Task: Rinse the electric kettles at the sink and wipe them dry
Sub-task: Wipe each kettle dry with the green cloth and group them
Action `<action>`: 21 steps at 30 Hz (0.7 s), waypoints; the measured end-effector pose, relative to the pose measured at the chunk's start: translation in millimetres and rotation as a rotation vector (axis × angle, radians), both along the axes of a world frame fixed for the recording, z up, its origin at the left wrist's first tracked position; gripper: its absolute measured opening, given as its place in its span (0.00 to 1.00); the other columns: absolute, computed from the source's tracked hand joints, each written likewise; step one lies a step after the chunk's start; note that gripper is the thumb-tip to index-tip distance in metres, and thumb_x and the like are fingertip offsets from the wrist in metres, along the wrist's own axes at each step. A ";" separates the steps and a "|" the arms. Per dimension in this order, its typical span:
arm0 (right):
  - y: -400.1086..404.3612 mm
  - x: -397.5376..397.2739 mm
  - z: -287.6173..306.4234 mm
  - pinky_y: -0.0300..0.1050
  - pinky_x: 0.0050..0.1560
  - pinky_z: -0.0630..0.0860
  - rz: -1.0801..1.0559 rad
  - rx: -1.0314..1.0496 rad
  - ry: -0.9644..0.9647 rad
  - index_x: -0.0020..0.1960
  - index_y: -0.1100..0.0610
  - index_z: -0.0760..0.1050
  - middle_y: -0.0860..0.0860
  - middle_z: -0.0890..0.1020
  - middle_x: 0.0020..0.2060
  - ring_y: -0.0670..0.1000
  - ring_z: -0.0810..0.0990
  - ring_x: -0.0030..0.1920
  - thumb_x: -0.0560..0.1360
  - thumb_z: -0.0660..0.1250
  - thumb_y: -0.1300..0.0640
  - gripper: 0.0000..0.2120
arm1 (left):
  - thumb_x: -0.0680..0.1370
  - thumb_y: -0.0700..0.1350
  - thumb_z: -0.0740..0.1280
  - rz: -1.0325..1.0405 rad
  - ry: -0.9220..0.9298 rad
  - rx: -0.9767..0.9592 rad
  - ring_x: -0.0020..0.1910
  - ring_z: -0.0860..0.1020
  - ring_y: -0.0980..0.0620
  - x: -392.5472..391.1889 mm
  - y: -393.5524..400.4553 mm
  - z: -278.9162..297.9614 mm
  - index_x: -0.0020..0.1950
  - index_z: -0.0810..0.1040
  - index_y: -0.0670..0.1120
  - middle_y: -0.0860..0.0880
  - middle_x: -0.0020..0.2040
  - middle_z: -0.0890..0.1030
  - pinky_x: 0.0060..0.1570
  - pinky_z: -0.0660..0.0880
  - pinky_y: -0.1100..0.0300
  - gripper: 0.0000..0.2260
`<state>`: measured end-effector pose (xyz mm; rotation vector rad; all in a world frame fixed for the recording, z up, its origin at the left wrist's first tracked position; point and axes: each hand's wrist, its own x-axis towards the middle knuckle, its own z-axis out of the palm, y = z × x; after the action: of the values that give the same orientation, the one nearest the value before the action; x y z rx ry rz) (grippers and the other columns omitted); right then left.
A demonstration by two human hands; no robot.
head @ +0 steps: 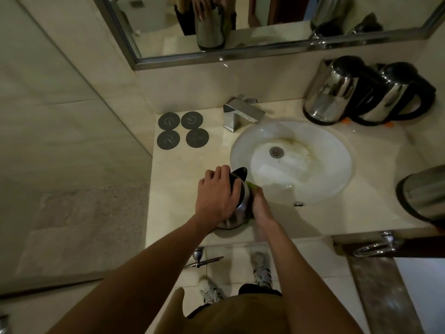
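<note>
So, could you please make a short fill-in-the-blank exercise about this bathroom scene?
1. The left hand grips the top of a steel ____.
2. The right hand presses a ____ cloth against its side.
3. Left of the tap lie ____ round dark bases.

Missing words: kettle; green; four

Head camera looks steeply down, close over sink [337,150].

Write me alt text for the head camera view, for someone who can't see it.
A person's left hand grips a steel kettle on the counter beside a white sink while the right hand presses a green cloth to its side. Two more kettles stand behind the sink, and four round bases lie by the faucet.
</note>
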<state>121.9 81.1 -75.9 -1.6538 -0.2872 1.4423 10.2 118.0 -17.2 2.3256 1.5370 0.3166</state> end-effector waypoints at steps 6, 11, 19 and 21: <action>9.8 17.1 23.9 0.48 0.60 0.73 0.135 -0.021 0.010 0.65 0.63 0.74 0.62 0.78 0.62 0.59 0.77 0.59 0.81 0.56 0.47 0.23 | 0.80 0.57 0.51 0.009 0.032 -0.001 0.49 0.71 0.47 0.7 -0.4 -0.9 0.58 0.67 0.48 0.47 0.53 0.76 0.49 0.71 0.52 0.16; -21.6 -16.8 2.0 0.52 0.63 0.75 -0.127 0.054 0.045 0.64 0.48 0.73 0.52 0.80 0.60 0.50 0.78 0.57 0.82 0.54 0.40 0.18 | 0.79 0.56 0.52 0.020 0.052 0.043 0.48 0.72 0.46 2.3 -1.2 -0.8 0.56 0.68 0.47 0.47 0.51 0.76 0.46 0.70 0.52 0.15; -17.1 -10.3 5.5 0.49 0.69 0.68 0.001 0.188 -0.237 0.73 0.49 0.68 0.47 0.72 0.66 0.48 0.70 0.65 0.85 0.50 0.53 0.19 | 0.78 0.58 0.50 0.029 0.029 0.028 0.48 0.72 0.45 3.2 -2.2 1.6 0.57 0.68 0.47 0.46 0.52 0.76 0.47 0.72 0.51 0.18; -15.0 -1.6 -0.1 0.48 0.65 0.71 0.000 0.139 -0.114 0.71 0.49 0.68 0.50 0.75 0.65 0.51 0.74 0.62 0.85 0.50 0.49 0.17 | 0.79 0.58 0.50 0.027 0.043 0.032 0.49 0.72 0.45 3.2 -2.0 1.8 0.57 0.68 0.47 0.46 0.52 0.77 0.47 0.71 0.51 0.18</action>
<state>120.3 66.0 -76.0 -1.6242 -0.4411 1.3003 13.5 116.0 -15.4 2.3528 1.5957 0.3025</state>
